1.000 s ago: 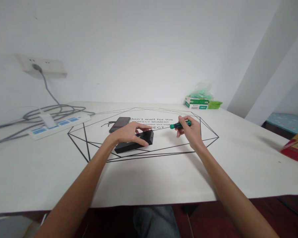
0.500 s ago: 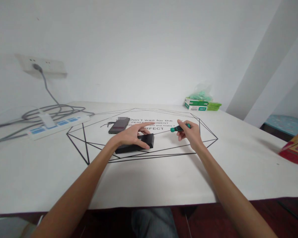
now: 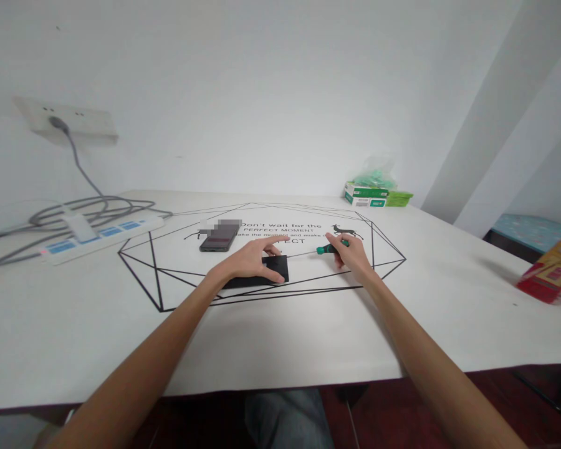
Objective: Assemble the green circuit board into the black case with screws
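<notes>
A black oblong box-like object (image 3: 278,267) lies on the white table, and my left hand (image 3: 252,259) grips it near its right end, thumb on the near side and fingers over the far side. Part of it is hidden under that hand. My right hand (image 3: 353,252) is closed around the green-and-black handle of a screwdriver (image 3: 326,249). Its thin shaft points left, with the tip at the right end face of the black object. Whether the tip sits inside it I cannot tell. Behind my left hand lies a dark smartphone (image 3: 219,238).
A white power strip (image 3: 103,240) with coiled grey cable (image 3: 88,209) lies at the left, below a wall socket (image 3: 70,118). Green-and-white boxes (image 3: 367,194) with a plastic bag (image 3: 376,171) stand at the back right. A red-and-yellow package (image 3: 551,271) is at the right edge.
My right hand has brought the screwdriver slightly left, its shaft now meeting the black object's end. The black object appears tilted a little differently under my left hand. The view has shifted slightly.
</notes>
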Tool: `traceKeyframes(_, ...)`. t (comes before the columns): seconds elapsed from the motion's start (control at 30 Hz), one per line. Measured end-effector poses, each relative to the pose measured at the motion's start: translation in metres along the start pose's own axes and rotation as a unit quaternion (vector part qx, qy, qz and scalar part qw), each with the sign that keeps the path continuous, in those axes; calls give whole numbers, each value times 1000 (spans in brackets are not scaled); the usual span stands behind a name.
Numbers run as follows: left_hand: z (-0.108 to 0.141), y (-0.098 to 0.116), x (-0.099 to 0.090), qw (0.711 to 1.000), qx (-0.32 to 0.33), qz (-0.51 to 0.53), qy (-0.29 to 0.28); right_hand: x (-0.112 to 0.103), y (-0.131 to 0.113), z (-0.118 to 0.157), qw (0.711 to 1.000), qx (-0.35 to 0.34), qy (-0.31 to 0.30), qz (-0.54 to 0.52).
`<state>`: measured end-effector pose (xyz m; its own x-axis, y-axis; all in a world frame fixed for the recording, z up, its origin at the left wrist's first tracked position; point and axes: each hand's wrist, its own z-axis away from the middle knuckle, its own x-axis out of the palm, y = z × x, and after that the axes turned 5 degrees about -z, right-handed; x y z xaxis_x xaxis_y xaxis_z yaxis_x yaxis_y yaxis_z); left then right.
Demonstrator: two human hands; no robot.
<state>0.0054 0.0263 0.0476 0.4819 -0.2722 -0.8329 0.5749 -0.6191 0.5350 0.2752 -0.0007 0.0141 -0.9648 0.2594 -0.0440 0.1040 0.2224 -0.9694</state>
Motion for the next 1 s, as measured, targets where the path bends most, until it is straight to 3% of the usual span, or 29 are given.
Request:
traceKeyframes(0.27,0,0,5,1000,-3,-21,-4,-7,5,-4,995,81,-55,23)
traceKeyframes(0.53,-2,-4,4,1000,1,3,-8,-9,9,-5,996,12,-47,73)
traceKeyframes(0.63,-7,-13,5,996,-23,88,24,-9,7,-3,995,42,-78,45)
traceKeyframes(0.73,-12,-24,3,983,-50,137,110,-9,6,-2,992,76,-93,24)
traceKeyframes(0.87,-12,-38,-5,975,-81,44,204,-11,8,-3,993,44,-71,83)
traceKeyframes(1.0,-10,-48,-7,978,-87,-44,186,-12,10,-5,992,21,-54,114)
